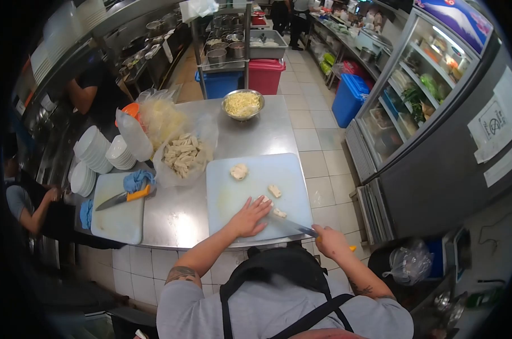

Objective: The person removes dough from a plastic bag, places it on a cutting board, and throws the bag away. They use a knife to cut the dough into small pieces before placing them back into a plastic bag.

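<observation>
On the pale blue cutting board (228, 209), my left hand (251, 217) lies over a pale piece of food (267, 201) that looks like cooked chicken, fingers pressing it down and partly covering it. My right hand (330, 242) is closed around the handle of a knife (292, 225), whose blade reaches left across the board's near edge beside my left fingers. A cut piece (279, 213) lies close to the blade. Farther up the board are another small piece (274, 191) and a rounder, larger one (239, 171).
A plastic bag of pale strips (184, 155) and a metal bowl of yellowish shreds (243, 105) stand beyond the board. Left are stacked white bowls (92, 150) and a second board (117, 217) with an orange-handled knife (133, 195). A glass-door fridge (417, 85) stands right; a person works left.
</observation>
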The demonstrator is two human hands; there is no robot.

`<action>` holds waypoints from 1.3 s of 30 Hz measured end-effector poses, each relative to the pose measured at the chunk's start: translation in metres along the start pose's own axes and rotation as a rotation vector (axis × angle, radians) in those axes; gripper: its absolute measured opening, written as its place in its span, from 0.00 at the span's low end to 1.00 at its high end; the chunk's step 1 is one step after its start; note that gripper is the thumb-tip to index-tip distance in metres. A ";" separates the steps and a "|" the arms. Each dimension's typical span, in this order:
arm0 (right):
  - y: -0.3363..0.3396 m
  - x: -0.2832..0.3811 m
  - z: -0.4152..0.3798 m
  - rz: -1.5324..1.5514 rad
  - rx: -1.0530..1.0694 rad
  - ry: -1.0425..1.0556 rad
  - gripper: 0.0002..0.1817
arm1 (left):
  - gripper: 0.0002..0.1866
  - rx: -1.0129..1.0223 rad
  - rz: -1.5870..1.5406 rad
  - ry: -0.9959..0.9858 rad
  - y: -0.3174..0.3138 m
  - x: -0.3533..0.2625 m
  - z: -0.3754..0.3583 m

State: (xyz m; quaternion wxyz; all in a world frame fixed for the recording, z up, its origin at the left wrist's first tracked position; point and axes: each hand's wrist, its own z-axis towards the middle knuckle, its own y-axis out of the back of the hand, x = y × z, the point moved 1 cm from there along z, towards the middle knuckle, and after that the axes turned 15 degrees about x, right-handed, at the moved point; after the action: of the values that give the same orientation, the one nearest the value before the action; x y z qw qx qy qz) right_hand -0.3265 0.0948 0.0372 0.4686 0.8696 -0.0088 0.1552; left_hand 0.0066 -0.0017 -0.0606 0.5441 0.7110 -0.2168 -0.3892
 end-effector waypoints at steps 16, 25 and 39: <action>-0.014 -0.052 -0.028 0.572 -0.415 0.010 0.18 | 0.28 -0.359 -0.123 0.224 -0.010 -0.005 0.097; -0.056 -0.048 0.063 1.113 0.083 -0.006 0.11 | 0.29 -0.399 -0.124 0.480 -0.010 -0.044 0.050; -0.044 0.063 0.088 0.837 0.230 -0.028 0.14 | 0.28 -0.567 -0.345 0.609 -0.015 -0.057 0.075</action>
State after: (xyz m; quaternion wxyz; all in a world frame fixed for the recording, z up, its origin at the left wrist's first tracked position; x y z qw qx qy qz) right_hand -0.2368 0.0563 -0.0263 0.2652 0.8396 -0.3496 0.3201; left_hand -0.0886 -0.0006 -0.0644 0.6836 0.6417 0.1901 -0.2912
